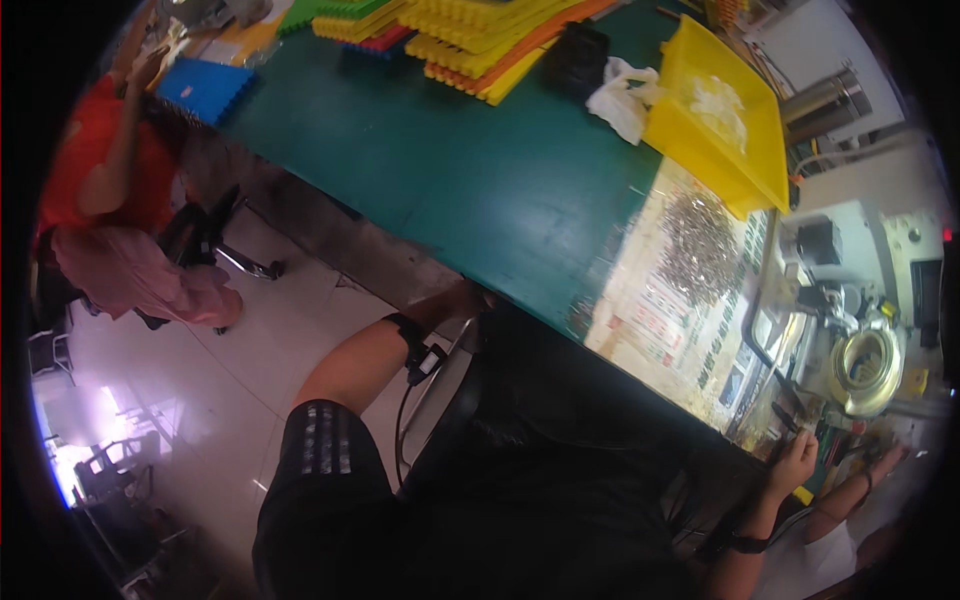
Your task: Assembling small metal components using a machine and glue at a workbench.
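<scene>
My left hand (462, 299) is low by the near edge of the green table, beside the metal frame of a chair (440, 385). Shadow hides its fingers, so I cannot tell whether it holds anything. A black strap with a small device (426, 364) and a cable sits at that wrist. At the far right, my right hand (795, 462) is closed, fingertips together, just below a dark slim piece (786, 415) beside the machine. What it pinches, if anything, is too small to make out. A bent metal rod (752, 335) comes down close to this hand.
Small metal pieces (700, 250) lie heaped on a printed sheet (640, 330) on the green table (450, 200). Behind are a yellow bin (770, 165), white plastic (624, 98) and stacked yellow trays (470, 45). A machine (865, 365) stands right; another person's hand (886, 461) is beside it. Someone in red (110, 180) sits left.
</scene>
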Tool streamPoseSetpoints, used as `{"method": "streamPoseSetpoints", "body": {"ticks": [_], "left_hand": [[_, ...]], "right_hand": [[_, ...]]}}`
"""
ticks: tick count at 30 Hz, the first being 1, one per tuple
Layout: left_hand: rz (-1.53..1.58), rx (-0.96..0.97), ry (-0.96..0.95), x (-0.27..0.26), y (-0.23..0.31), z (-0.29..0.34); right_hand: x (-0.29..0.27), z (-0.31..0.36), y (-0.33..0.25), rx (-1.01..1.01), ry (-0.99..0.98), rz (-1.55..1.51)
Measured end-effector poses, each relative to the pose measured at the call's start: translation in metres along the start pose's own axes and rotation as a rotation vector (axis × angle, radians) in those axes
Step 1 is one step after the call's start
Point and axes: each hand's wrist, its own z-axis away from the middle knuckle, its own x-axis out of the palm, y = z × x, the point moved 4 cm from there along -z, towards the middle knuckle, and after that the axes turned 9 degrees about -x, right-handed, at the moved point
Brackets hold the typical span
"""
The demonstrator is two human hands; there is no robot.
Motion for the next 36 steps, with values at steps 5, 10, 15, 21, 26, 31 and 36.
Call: {"method": "streamPoseSetpoints", "body": {"ticks": [5, 10, 15, 21, 26, 31, 36], "left_hand": [[0.069, 0.026, 0.242, 0.064, -0.059, -0.064], [0.303, -0.085, 0.449, 0.059, -0.055, -0.04], [0.719, -0.042, 0.117, -0.008, 0.077, 0.055], [0.972, 0.004, 0.14, 0.003, 0.069, 0.042], [0.921, -0.031, -0.002, 0.018, 0.068, 0.048], [0.798, -0.013, -0.066, 0.031, 0.039, 0.025], [-0.154, 0.446, 0.296, 0.057, 0.026, -0.004]], "right_hand": [[0.005, -0.001, -0.005, 0.005, -0.012, 0.117], [0.014, -0.008, 0.003, 0.013, -0.098, 0.252], [0.005, -0.003, -0.012, -0.058, -0.049, 0.326], [0.011, -0.005, -0.005, -0.038, -0.043, 0.256], [0.017, 0.0, -0.014, -0.128, 0.044, 0.287], [0.009, -0.004, -0.004, -0.097, -0.015, 0.241], [0.006, -0.003, 0.001, -0.043, -0.054, 0.26]]}}
